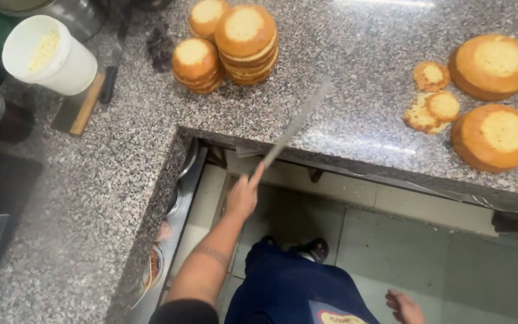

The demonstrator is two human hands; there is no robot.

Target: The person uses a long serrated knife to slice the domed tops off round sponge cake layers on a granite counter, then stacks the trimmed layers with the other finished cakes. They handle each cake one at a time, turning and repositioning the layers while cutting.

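At six o'clock, nearest the camera, dark blue trousers (289,282) are filling the bottom of the view. Just at five o'clock, the right hand (404,308) is hanging low beside them, fingers loose and spread, holding nothing. Higher, near the middle, the left hand (244,195) is reaching forward, fingers wrapped tight around the handle of a long knife (295,125). Its blade is slanting up toward one o'clock and looking blurred, lying over the edge of the speckled granite counter (355,90). Farther on, at twelve o'clock, stacks of round cakes (235,45) are sitting on the counter, well apart from the blade tip. At two o'clock, two big cakes (493,99) and some small flat rounds (433,99) are lying. At ten o'clock, a white tub (46,54) is standing.
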